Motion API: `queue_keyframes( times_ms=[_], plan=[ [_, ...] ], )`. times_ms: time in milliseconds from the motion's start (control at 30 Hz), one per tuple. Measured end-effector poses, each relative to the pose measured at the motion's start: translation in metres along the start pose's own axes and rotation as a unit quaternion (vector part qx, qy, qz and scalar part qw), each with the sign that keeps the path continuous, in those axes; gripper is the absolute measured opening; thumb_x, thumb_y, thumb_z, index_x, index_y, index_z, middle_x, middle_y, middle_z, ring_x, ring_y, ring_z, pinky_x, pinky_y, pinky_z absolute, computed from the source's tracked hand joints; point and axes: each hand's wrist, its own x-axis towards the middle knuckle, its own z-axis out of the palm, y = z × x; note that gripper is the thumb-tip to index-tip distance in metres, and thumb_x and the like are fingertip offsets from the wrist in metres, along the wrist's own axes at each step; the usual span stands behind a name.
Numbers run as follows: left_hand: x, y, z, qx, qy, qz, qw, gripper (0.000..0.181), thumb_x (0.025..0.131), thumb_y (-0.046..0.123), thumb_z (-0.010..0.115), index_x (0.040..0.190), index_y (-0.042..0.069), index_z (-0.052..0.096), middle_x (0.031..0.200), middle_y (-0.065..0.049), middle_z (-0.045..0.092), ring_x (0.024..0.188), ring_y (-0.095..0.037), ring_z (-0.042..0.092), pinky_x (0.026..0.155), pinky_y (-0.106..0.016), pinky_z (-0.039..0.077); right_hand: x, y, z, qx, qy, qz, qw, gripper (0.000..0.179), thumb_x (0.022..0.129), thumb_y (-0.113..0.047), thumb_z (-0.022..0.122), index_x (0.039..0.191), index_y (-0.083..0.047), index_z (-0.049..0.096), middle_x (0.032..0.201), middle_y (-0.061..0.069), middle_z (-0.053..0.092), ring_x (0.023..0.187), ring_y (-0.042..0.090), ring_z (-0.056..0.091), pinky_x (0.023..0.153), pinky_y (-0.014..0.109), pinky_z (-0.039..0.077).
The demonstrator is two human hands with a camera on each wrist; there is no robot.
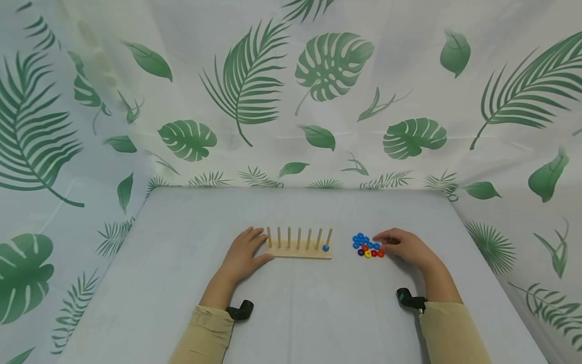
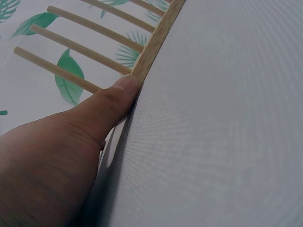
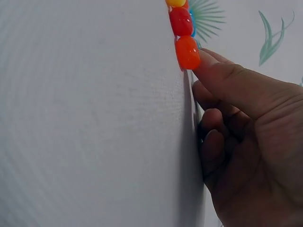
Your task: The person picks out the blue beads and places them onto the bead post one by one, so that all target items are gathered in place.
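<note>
A wooden peg board [image 1: 295, 251] with a row of upright pegs lies on the table, a blue bead [image 1: 326, 248] around the base of its rightmost peg. My left hand [image 1: 243, 255] holds the board's left end, thumb at the front edge and fingers toward the back corner. The left wrist view shows that thumb [image 2: 125, 85] against the board's edge. To the right sits a group of blue beads [image 1: 360, 236] and several others. My right hand [image 1: 406, 247] is at the group's right side, its thumb [image 3: 208, 66] right at an orange bead [image 3: 188, 53], index finger reaching past it.
A yellow bead [image 1: 368, 254], a red bead [image 1: 374, 253] and a dark purple bead [image 1: 360, 252] lie along the group's front. The white-covered table [image 1: 318, 308] meets a leaf-patterned curtain [image 1: 273, 101] at the back and sides. A black camera [image 1: 241, 310] sits on the left wrist.
</note>
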Motion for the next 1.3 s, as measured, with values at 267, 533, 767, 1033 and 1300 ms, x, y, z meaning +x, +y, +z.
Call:
queue_keyframes(
  times_ms=[267,533,767,1033,1300],
  plan=[
    [-0.0005,-0.0015,0.0011,-0.001,0.006,0.002,1.0000,0.067,0.090,0.055,0.065,0.143,0.015,0.054,0.155,-0.005,0.043,0.149,-0.032,0.029,0.124,-0.051,0.024,0.0022,-0.0070,0.0006,-0.005,-0.003,0.018,0.9998,0.025,0.095,-0.029,0.066,0.117,-0.016,0.069,0.100,0.005,0.060,0.095,0.023,0.052,0.081,0.033,0.046],
    [0.0003,-0.0022,0.0021,0.001,0.005,0.001,1.0000,0.067,0.090,0.056,0.065,0.143,0.016,0.054,0.155,-0.005,0.044,0.149,-0.032,0.030,0.124,-0.051,0.024,0.0017,-0.0078,-0.0002,-0.004,-0.005,0.022,0.9997,0.028,0.095,-0.026,0.066,0.121,-0.016,0.068,0.101,0.006,0.058,0.098,0.024,0.050,0.083,0.035,0.045],
    [-0.0002,-0.0009,0.0008,0.002,0.004,-0.002,1.0000,0.066,0.090,0.055,0.065,0.142,0.017,0.054,0.155,-0.004,0.043,0.149,-0.031,0.029,0.124,-0.051,0.024,0.0028,-0.0068,0.0013,0.003,-0.008,0.033,0.9994,0.028,0.095,-0.029,0.067,0.119,-0.015,0.067,0.097,0.005,0.057,0.095,0.023,0.050,0.078,0.032,0.043],
    [0.0000,-0.0010,0.0001,0.002,-0.001,-0.006,1.0000,0.066,0.090,0.056,0.064,0.143,0.018,0.053,0.156,-0.004,0.042,0.150,-0.031,0.028,0.124,-0.051,0.024,0.0028,-0.0070,0.0032,0.007,0.001,0.048,0.9988,0.032,0.094,-0.037,0.068,0.117,-0.015,0.065,0.096,0.005,0.057,0.094,0.023,0.050,0.076,0.032,0.042],
    [-0.0001,-0.0009,-0.0001,0.000,0.000,-0.006,1.0000,0.066,0.090,0.057,0.063,0.143,0.018,0.054,0.155,-0.004,0.043,0.150,-0.031,0.028,0.124,-0.051,0.024,0.0008,-0.0071,0.0042,0.006,0.020,0.053,0.9984,0.038,0.094,-0.039,0.067,0.121,-0.013,0.063,0.102,0.007,0.060,0.095,0.024,0.052,0.076,0.030,0.046]
  ],
)
